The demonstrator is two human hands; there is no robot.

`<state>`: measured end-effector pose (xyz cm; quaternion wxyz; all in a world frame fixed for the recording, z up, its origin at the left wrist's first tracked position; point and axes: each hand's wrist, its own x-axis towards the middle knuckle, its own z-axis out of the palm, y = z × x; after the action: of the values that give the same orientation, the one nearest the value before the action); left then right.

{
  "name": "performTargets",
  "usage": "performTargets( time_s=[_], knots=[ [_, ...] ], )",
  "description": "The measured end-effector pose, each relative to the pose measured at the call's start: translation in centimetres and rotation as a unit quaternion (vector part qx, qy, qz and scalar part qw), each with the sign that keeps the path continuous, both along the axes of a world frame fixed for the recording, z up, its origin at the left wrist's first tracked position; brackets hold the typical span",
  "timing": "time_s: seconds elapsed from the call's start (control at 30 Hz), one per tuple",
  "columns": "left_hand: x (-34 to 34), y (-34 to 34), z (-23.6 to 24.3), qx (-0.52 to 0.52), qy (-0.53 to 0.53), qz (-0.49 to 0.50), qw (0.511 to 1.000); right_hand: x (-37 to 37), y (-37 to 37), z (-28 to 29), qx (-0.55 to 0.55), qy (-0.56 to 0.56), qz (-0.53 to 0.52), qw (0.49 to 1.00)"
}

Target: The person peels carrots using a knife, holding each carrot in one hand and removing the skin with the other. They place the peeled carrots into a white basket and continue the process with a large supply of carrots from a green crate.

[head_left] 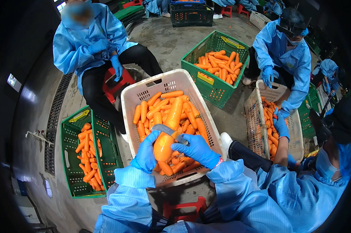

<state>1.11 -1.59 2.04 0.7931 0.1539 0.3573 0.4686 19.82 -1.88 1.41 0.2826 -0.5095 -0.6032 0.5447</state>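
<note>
Basically one big carrot (163, 148) and one knife (168, 131) in play, plus two gloved hands. Carrot sits over the near white crate (132, 93), above a pile of smaller carrots (143, 111), too overlapped to count. Two white crates close by, counting a second white crate (254, 116) at the right; one green crate (212, 90) beyond, also loaded. More carrots in green crating (110, 145) at the left; can't tell if it's one crate or two. Two red stools nearby: one stool (118, 83) under the seated co-worker (99, 33) at upper left, one lower stool (171, 209) near the bottom edge. Three co-workers close in, others farther back.

Left hand (145, 153): closed against the carrot's left side, fingertips near the knife's end; full wrap hidden. Right hand (196, 149): fingers curled tight round the knife's handle end, blade lying across the carrot. Both forearms angle up from the lower edge, left hand pointing up, right hand turned inward to the left.
</note>
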Motion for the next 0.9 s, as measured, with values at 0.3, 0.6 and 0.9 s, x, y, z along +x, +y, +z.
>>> performTargets(
  time_s=[0.3, 0.6, 0.9],
  knots=[
    [-1.4, 0.0, -2.6, 0.039, 0.016, 0.035, 0.998, -0.8, -0.1, 0.2, -0.022, 0.026, 0.048, 0.998],
    [0.7, 0.3, -2.6, 0.096, 0.051, 0.038, 0.993, 0.6, -0.3, 0.5, -0.051, 0.007, 0.054, 0.997],
    [1.1, 2.0, -2.1, -0.003, -0.122, -0.002, 0.992, 2.0, 0.5, 0.0, -0.077, 0.174, -0.046, 0.981]
  ],
)
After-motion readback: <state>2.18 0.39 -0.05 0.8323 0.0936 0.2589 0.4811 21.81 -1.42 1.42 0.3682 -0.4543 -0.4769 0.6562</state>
